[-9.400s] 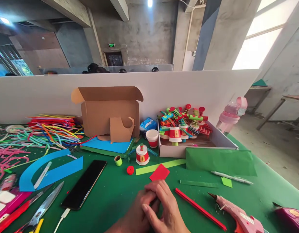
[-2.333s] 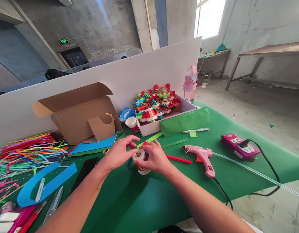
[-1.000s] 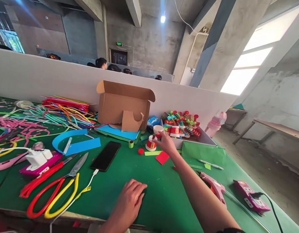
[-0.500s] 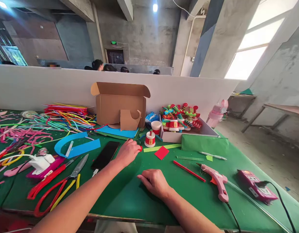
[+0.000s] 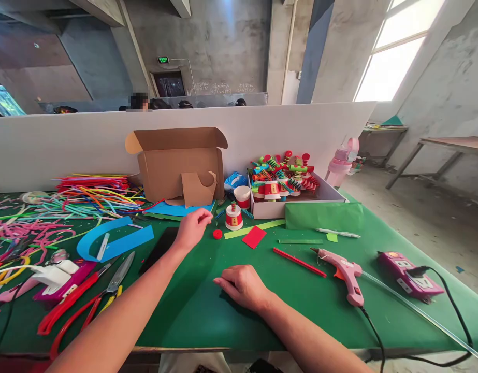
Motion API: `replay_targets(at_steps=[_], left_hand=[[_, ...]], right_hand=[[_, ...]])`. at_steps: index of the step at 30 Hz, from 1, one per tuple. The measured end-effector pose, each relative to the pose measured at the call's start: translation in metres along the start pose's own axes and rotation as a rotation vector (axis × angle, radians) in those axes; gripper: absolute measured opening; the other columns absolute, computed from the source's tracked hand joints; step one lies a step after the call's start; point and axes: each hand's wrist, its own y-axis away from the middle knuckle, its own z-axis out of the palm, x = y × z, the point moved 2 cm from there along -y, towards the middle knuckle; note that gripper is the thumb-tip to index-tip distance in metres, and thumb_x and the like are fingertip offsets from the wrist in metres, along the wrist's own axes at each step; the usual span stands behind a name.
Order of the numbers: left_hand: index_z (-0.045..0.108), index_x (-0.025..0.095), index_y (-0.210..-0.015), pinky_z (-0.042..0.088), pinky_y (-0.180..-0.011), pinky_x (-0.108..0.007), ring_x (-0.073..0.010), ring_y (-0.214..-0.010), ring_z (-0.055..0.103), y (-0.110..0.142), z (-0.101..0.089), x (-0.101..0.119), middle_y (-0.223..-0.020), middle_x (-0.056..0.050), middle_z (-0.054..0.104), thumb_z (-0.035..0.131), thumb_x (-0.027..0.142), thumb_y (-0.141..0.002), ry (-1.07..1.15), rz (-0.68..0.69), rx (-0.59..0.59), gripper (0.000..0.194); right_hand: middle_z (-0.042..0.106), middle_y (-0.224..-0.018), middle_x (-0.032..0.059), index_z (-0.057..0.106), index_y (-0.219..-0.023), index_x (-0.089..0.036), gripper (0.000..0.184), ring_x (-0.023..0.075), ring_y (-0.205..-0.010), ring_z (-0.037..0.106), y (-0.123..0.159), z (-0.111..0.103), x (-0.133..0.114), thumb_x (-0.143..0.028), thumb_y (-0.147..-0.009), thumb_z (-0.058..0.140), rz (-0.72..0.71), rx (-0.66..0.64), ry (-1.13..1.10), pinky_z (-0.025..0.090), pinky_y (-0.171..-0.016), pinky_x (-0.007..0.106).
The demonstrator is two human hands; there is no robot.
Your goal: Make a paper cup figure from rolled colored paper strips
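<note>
My left hand (image 5: pixel 192 228) is over the table's left middle, thumb and fingers pinched together; whatever is between the tips is too small to make out. Just right of those fingertips stands a paper-cup figure (image 5: pixel 234 217), an upturned white cup with a red band and coiled paper arms. A small red disc (image 5: pixel 217 234) lies in front of it. Resting on the tabletop closer to me, my right hand (image 5: pixel 244 287) is loosely curled, with nothing visible in it. A black phone (image 5: pixel 159 249) is partly hidden by my left wrist.
Pipe cleaners (image 5: pixel 95 194), scissors (image 5: pixel 120 272) and a blue paper strip (image 5: pixel 133 242) lie left. Behind are a cardboard box (image 5: pixel 180 171) and a tray (image 5: pixel 272 210) of finished figures. On the right, a pink glue gun (image 5: pixel 349 274) trails its cord near a purple power strip (image 5: pixel 411 277).
My left hand has left the red disc, which now lies free on the table, and moved slightly up and away. My right hand stays resting. The view has shifted a little.
</note>
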Motion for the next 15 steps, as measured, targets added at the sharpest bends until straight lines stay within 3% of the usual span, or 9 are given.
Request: replay_targets(at_steps=[4, 9, 12, 15], left_hand=[[0.063, 0.02, -0.076, 0.05, -0.068, -0.028, -0.0179, -0.07, 0.066, -0.009, -0.034, 0.007, -0.07, -0.002, 0.07, 0.059, 0.037, -0.077, 0.179, -0.043, 0.139, 0.018], [0.065, 0.018, -0.079, 0.052, -0.07, -0.028, -0.0157, -0.07, 0.065, -0.002, -0.079, 0.03, -0.07, -0.001, 0.068, 0.066, 0.035, -0.072, 0.329, -0.055, 0.319, 0.018], [0.066, 0.019, -0.081, 0.052, -0.075, -0.027, -0.0137, -0.071, 0.062, 0.023, -0.115, 0.047, -0.072, 0.001, 0.067, 0.07, 0.033, -0.069, 0.386, -0.074, 0.371, 0.019], [0.066, 0.024, -0.076, 0.054, -0.076, -0.03, -0.0163, -0.075, 0.064, 0.074, -0.15, 0.053, -0.072, 0.001, 0.067, 0.07, 0.04, -0.07, 0.307, -0.108, 0.336, 0.018]], right_hand=[[0.051, -0.057, -0.0019, 0.051, -0.061, -0.019, 0.046, 0.0102, -0.055, 0.041, 0.0, 0.001, 0.001, -0.041, -0.1, 0.044, -0.018, -0.002, -0.011, 0.025, -0.055, 0.024], [0.052, -0.058, -0.0015, 0.054, -0.063, -0.018, 0.044, 0.0103, -0.055, 0.042, 0.0, 0.0, 0.003, -0.039, -0.1, 0.045, -0.003, 0.007, 0.003, 0.024, -0.055, 0.024], [0.053, -0.058, -0.0018, 0.054, -0.063, -0.018, 0.041, 0.0102, -0.054, 0.041, -0.001, -0.001, 0.006, -0.037, -0.099, 0.048, 0.008, 0.015, 0.016, 0.024, -0.055, 0.024], [0.053, -0.058, -0.0018, 0.055, -0.062, -0.018, 0.042, 0.0103, -0.054, 0.04, -0.002, -0.002, 0.007, -0.037, -0.099, 0.048, 0.024, 0.028, 0.034, 0.022, -0.054, 0.025]])
